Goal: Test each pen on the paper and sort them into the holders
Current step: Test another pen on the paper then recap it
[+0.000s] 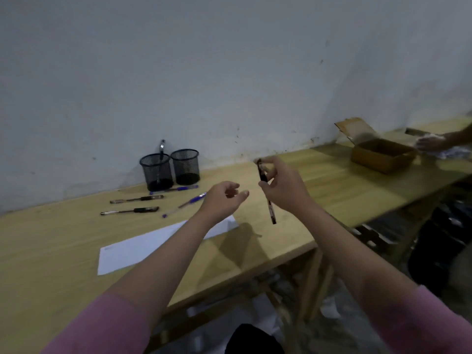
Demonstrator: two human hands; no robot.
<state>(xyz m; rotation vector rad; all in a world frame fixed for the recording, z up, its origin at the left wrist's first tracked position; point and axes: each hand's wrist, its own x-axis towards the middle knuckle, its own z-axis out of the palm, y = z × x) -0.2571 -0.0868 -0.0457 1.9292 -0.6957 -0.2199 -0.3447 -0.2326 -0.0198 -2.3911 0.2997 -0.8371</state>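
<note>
My right hand [283, 186] grips a dark pen [271, 212] held nearly upright above the wooden table [319, 180]. My left hand [224, 198] hovers just left of it, fingers curled loosely and holding nothing. A white sheet of paper [143, 246] lies under my left forearm. Two black mesh holders stand by the wall: the left holder [156, 172] has one pen in it, the right holder [185, 166] looks empty. Two black pens [136, 199] [130, 211] and two blue pens [176, 189] [185, 204] lie on the table in front of the holders.
An open cardboard box [380, 154] sits at the far right of the table. Another person's hand [431, 141] rests beside it. The wall runs close behind the holders. Dark clutter lies under the table at the right.
</note>
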